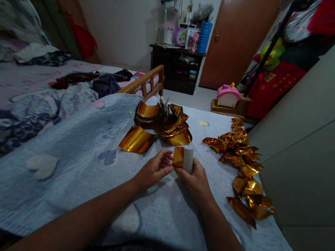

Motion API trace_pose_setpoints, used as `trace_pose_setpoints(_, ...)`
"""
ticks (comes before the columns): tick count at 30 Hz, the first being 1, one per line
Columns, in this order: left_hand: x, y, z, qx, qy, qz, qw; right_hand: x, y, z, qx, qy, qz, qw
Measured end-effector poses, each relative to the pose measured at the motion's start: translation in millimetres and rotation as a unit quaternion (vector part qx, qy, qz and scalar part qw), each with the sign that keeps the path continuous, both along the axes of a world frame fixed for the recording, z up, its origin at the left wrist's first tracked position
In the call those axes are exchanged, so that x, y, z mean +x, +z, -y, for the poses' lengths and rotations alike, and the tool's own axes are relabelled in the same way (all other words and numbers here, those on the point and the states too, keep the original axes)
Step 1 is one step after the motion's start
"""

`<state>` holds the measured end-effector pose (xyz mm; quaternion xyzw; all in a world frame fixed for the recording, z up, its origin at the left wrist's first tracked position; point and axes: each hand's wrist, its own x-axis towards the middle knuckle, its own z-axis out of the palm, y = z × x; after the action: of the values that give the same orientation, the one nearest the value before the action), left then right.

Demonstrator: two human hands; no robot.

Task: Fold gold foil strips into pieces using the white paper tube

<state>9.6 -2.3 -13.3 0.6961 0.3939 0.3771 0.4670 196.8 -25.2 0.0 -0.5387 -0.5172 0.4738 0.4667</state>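
Observation:
A small sheet of gold foil paper, with one gold part and one pale part, is held just above the blue blanket. My right hand grips its right side, thumb across the lower front. At the left edge is my left hand, its fingers curled and its thumb tip at the lower corner. Beyond the hands lies a fanned pile of gold foil sheets, and one curved gold sheet rests in front of it. Folded gold foil pieces are heaped along the right side.
The blue blanket covers the work surface, with a wooden rail at its far left edge. To the right stands a pale cabinet. A dark shelf unit and a pink toy are farther back.

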Motion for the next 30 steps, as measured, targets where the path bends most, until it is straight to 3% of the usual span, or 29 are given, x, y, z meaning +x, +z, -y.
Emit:
trace_pose_setpoints(3,2.3,5.0,-0.4,-0.068,-0.064,0.013,0.996,-4.2,-2.7,0.4,-0.009,-0.001,-0.073,0.997)
trace_pose_setpoints(12,1.6,8.4,-2.8,-0.141,-0.019,0.078,0.987,-9.7,-6.4,0.6,-0.019,0.055,-0.163,0.985)
trace_pose_setpoints(17,1.7,11.2,-1.4,-0.207,-0.020,0.126,0.970,-5.8,4.0,1.7,-0.025,0.012,-0.205,0.978)
trace_pose_setpoints(21,3.7,14.0,0.2,-0.214,-0.019,0.168,0.962,0.0,4.7,0.5,-0.047,-0.018,-0.210,0.976)
trace_pose_setpoints(24,4.2,12.8,0.6,-0.201,-0.028,0.163,0.966,5.7,-1.4,-2.6,-0.035,-0.043,-0.162,0.985)
trace_pose_setpoints(27,4.3,10.2,1.5,-0.160,-0.032,0.115,0.980,10.7,-7.0,-4.8,-0.003,-0.061,-0.025,0.998)
trace_pose_setpoints(30,4.3,9.6,3.3,-0.077,-0.031,0.015,0.996,13.4,-8.2,-4.2,0.034,-0.068,0.126,0.989)
